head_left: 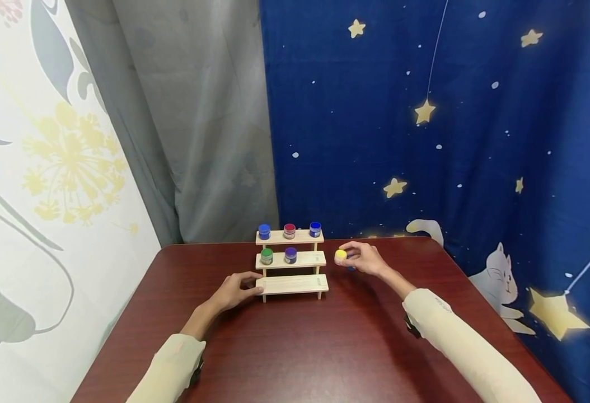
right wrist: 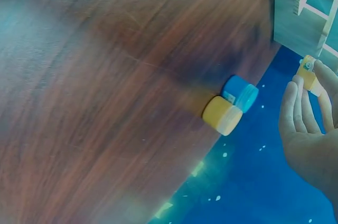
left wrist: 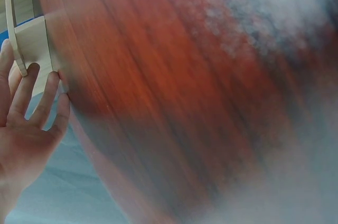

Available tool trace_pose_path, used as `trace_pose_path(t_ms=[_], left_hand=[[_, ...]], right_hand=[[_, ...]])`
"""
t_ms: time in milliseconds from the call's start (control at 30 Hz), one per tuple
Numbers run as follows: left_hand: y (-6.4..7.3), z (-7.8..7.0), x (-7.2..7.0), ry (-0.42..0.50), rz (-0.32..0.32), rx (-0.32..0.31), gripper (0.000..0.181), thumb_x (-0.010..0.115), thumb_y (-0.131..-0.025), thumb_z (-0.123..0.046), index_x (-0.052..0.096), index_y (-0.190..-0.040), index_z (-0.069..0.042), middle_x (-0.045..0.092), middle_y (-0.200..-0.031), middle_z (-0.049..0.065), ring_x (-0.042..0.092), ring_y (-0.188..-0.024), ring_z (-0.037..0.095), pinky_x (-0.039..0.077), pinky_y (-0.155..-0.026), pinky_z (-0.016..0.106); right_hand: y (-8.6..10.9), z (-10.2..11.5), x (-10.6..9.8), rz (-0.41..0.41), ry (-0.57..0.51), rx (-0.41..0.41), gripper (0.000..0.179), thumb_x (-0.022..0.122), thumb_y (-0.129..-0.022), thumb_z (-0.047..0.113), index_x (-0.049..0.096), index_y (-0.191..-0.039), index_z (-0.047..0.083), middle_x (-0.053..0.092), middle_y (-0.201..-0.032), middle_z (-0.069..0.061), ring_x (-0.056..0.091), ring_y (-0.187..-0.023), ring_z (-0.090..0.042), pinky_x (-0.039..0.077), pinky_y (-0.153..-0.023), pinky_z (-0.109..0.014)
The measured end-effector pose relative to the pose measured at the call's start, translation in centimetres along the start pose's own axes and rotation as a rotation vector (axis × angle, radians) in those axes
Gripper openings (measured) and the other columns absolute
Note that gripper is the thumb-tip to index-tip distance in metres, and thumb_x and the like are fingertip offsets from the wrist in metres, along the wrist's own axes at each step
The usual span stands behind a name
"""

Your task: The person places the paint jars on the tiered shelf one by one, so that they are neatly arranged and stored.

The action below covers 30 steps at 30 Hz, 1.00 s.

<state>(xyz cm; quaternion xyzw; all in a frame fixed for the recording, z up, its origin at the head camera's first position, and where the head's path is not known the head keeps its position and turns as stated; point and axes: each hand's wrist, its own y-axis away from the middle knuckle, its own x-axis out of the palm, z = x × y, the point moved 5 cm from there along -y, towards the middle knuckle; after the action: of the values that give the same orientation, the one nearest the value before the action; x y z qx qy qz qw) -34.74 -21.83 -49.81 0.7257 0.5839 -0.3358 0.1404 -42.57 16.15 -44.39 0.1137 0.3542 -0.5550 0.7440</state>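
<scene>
Two hands are at work over a dark red-brown, wood-grained worktop (head_left: 300, 347). The right hand (head_left: 368, 259) pinches a small round jar with a yellow lid (head_left: 341, 256); its fingers are closed to the jar's width. The jar is to the right of a three-tier pale wooden stand (head_left: 295, 285), apart from it.

The left hand (head_left: 232, 291) is at the left end of the stand's lowest shelf, holding that end between thumb and forefinger; in the left wrist view the other fingers are extended and spread.

The top shelf bears, left to right, a blue jar (head_left: 264, 233), a red jar (head_left: 289, 232) and a dark blue jar (head_left: 315, 230). The middle shelf bears a green jar (head_left: 267, 257) at its left and a purple jar (head_left: 290, 256) near its centre.

The right wrist view shows a bright blue jar (right wrist: 241, 94) and an orange-yellow jar (right wrist: 222, 115) side by side on the worktop. Beyond are a grey curtain (head_left: 214, 112) and a blue, star-patterned curtain (head_left: 345, 129).
</scene>
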Motion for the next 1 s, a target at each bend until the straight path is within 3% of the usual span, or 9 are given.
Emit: trace_pose_path(t_ms=[267, 500, 633, 867, 1000], left_hand=[[0.0, 0.2, 0.2, -0.016, 0.002, -0.017, 0.036, 0.081, -0.093, -0.022, 0.073, -0.125, -0.009, 0.076, -0.111, 0.009, 0.071, -0.102, 0.022, 0.057, -0.087, 0.04], [0.1, 0.2, 0.1, -0.028, 0.004, -0.026, 0.037, 0.08, -0.094, -0.022, 0.072, -0.128, -0.009, 0.076, -0.112, 0.008, 0.07, -0.102, 0.02, 0.057, -0.087, 0.039], [0.1, 0.2, 0.1, -0.024, 0.005, -0.022, 0.037, 0.08, -0.094, -0.022, 0.072, -0.128, -0.008, 0.076, -0.112, 0.008, 0.07, -0.103, 0.02, 0.057, -0.088, 0.04], [0.1, 0.1, 0.2, -0.019, 0.005, -0.02, 0.037, 0.08, -0.094, -0.023, 0.072, -0.128, -0.009, 0.076, -0.112, 0.008, 0.071, -0.104, 0.021, 0.057, -0.089, 0.041], [0.1, 0.1, 0.3, -0.025, -0.001, -0.02, 0.037, 0.08, -0.094, -0.023, 0.072, -0.127, -0.009, 0.076, -0.113, 0.008, 0.071, -0.105, 0.023, 0.056, -0.091, 0.044]], right_hand=[[-0.3, 1.8, 0.2, 0.004, -0.017, 0.004, 0.042, 0.088, -0.086, 0.016, 0.073, -0.122, 0.002, 0.077, -0.107, -0.016, 0.075, -0.099, -0.03, 0.06, -0.085, -0.042], [-0.9, 3.1, 0.5, 0.024, -0.023, -0.009, 0.041, 0.087, -0.087, 0.016, 0.072, -0.122, 0.001, 0.076, -0.109, -0.017, 0.074, -0.101, -0.032, 0.06, -0.085, -0.039], [-1.2, 3.4, 0.9, 0.048, -0.047, -0.025, 0.04, 0.085, -0.089, 0.013, 0.071, -0.124, 0.0, 0.076, -0.11, -0.017, 0.074, -0.101, -0.032, 0.061, -0.077, -0.034], [-1.8, 4.0, 1.7, 0.061, -0.081, -0.046, 0.042, 0.086, -0.087, 0.01, 0.071, -0.125, -0.001, 0.076, -0.108, -0.017, 0.074, -0.093, -0.027, 0.061, -0.071, -0.045], [-2.0, 4.3, 2.4, 0.071, -0.103, -0.053, 0.041, 0.085, -0.087, 0.008, 0.071, -0.125, -0.002, 0.076, -0.108, -0.019, 0.074, -0.095, -0.03, 0.061, -0.071, -0.037]])
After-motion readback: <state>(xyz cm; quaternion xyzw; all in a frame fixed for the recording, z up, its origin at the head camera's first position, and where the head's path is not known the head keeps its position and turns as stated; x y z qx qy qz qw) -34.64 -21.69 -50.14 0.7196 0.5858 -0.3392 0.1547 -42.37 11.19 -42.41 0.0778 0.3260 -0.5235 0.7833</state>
